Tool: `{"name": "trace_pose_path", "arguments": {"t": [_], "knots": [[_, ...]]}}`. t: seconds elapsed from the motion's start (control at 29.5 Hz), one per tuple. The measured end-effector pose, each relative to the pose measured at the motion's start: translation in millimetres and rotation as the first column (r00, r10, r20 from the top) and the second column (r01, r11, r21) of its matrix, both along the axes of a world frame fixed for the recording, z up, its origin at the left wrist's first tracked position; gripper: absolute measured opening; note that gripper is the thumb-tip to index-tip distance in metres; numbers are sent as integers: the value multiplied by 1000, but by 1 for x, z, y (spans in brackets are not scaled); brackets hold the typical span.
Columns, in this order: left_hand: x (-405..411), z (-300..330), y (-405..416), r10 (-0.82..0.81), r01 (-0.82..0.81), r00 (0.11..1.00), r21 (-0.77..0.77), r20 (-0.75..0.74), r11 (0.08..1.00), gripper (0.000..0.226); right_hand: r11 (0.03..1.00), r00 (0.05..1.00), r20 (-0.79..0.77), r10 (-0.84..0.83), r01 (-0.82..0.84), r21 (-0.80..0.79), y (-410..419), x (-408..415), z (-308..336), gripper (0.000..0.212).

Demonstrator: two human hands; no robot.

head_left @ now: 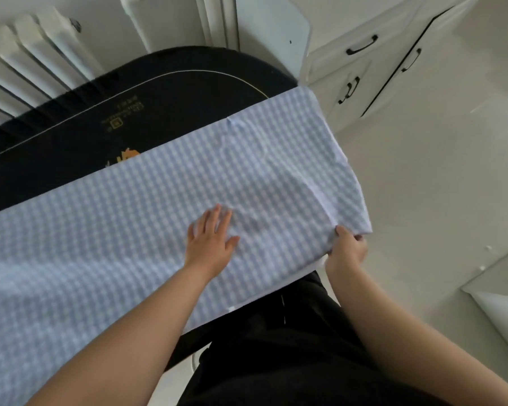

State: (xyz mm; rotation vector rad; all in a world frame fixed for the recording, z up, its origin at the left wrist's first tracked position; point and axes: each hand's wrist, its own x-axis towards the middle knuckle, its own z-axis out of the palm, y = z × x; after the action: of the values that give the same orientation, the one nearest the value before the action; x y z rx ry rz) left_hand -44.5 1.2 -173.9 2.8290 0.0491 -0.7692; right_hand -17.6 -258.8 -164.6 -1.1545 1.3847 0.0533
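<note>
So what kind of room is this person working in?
Most likely a room in a home: a white radiator on the wall, white cabinets with dark handles, and a checked cloth spread over a black table.

The single view comes from a wide-angle camera worn on the person's head, facing forward and steeply down. It sits close above the checked cloth [159,230] spread on the black table [71,142]. The wide lens bends the radiator [27,54] and cabinet [379,68] along the upper edge, with the floor [423,186] at right
</note>
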Motion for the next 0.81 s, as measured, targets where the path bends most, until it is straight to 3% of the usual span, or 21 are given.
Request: {"name": "trace_pose_path", "arguments": {"t": [0.14,0.2,0.27,0.37,0.44,0.47,0.54,0.61,0.68,0.74,0.81], "knots": [[29,5,3,75,-70,992,51,-103,996,65,981,972,-210,103,-65,183,-16,-11,-13,10],[45,8,5,91,-86,994,75,-65,993,65,999,953,-300,33,-32,8,-29,7,-12,9],[64,11,5,91,-88,995,88,-30,992,65,959,982,-170,82,-124,-253,-31,35,3,33],[97,15,5,84,-83,996,115,-5,990,64,869,935,38,354,-313,-383,-13,90,20,33],[123,19,4,115,-115,993,129,3,985,67,735,807,63,588,-500,-458,5,128,32,19],[135,21,3,145,-143,990,126,0,982,69,615,703,27,711,-602,-510,16,147,38,9],[158,24,2,211,-207,977,101,-28,973,67,305,429,-103,898,-773,-556,37,184,50,24],[177,24,2,290,-288,953,42,-91,957,62,170,292,-169,941,-842,-512,55,220,52,28],[189,22,4,338,-340,931,8,-142,940,61,199,302,-148,942,-856,-477,63,254,48,26],[196,17,4,364,-371,916,-10,-168,929,61,300,382,-104,918,-843,-447,60,284,41,33],[199,12,2,383,-389,908,-7,-172,921,62,308,405,-150,902,-847,-434,51,305,38,43]]}}
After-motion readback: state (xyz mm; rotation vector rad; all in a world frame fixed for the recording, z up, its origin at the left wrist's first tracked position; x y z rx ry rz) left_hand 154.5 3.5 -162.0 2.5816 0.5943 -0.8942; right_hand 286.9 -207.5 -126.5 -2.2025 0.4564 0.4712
